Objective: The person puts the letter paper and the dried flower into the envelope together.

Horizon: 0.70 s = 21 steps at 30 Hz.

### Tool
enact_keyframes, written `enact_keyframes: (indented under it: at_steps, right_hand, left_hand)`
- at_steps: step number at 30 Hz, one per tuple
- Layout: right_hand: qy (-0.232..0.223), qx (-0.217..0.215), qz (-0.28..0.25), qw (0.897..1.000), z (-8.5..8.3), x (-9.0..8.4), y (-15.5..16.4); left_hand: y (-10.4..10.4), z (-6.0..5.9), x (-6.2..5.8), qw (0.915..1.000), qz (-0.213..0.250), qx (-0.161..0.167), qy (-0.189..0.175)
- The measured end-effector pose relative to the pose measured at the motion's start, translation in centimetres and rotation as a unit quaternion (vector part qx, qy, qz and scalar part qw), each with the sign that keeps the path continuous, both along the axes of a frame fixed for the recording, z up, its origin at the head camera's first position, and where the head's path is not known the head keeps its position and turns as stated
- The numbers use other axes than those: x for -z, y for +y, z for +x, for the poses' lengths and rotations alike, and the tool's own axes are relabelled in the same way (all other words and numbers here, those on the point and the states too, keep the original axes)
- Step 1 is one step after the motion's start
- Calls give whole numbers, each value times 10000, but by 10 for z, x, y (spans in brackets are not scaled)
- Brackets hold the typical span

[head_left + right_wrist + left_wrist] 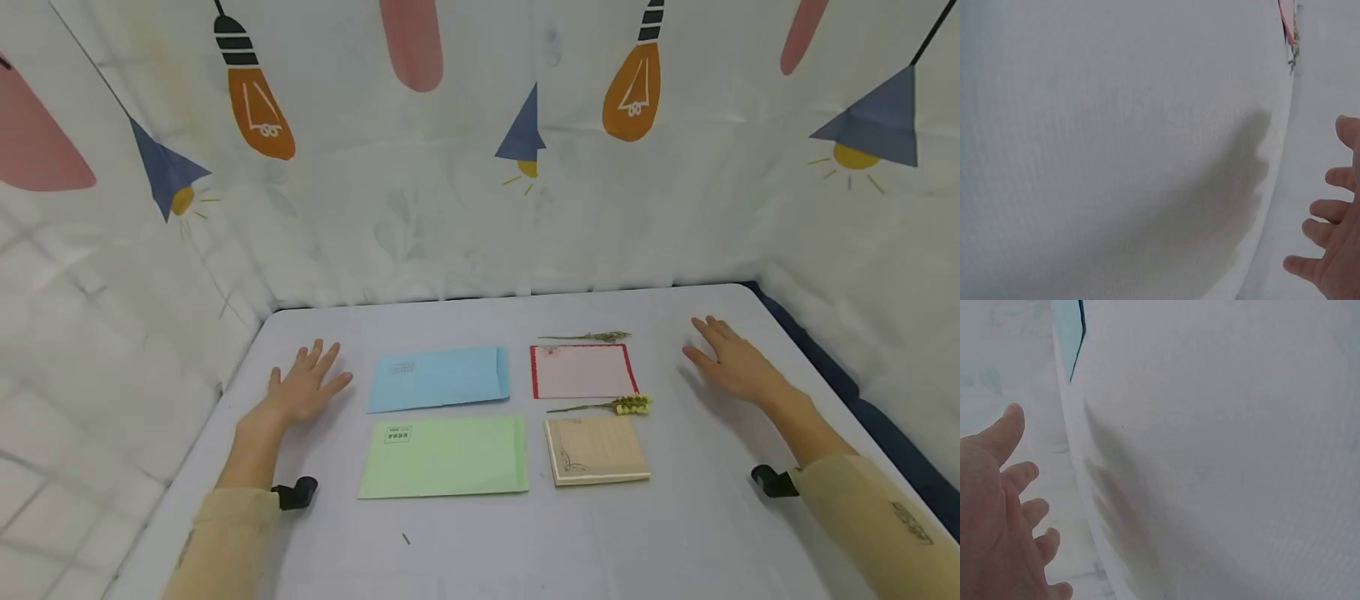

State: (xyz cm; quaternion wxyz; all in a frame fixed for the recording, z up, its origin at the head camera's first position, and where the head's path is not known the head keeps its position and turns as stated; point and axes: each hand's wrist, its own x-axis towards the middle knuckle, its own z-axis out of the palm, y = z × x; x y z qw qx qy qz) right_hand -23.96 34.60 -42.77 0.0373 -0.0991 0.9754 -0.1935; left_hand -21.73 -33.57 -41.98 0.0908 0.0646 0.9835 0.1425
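Two hands are seen on the counter [480, 550], which is covered with a smooth pale cloth. The left hand [306, 389] is laid flat with fingers spread and nothing held, just left of the blue envelope [439, 379]. The right hand [731, 360] is likewise laid flat and empty, fingers straight, to the right of the pink card [583, 371].

Two paper envelopes are counted, both rectangular: the blue one and, nearer the person, a green envelope [444, 457]. Two cards are counted: the pink one, edged in red, and a tan card [596, 451] with a wood-like grain and a scroll in its corner. Two dried sprigs are counted: a thin greyish sprig [588, 337] beyond the pink card, and a yellow-tipped sprig [611, 405] lying between the cards.
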Motion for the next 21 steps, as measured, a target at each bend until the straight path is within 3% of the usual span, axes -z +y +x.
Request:
enact_keyframes:
  at_steps: [5,12,15,21]
  right_hand:
    - [723,-9,-471,9963,8,1,-18]
    - [1801,-303,-1225,9755,18,2,-45]
    - [1918,-284,-1558,9686,22,3,-57]
    - [1540,-258,-2294,9607,30,4,-79]
  left_hand:
    - [14,8,-7,9997,90,161,183]
    - [43,17,-11,9969,126,555,549]
    - [56,22,-12,9941,183,807,701]
    - [87,31,-11,9839,252,1396,1085]
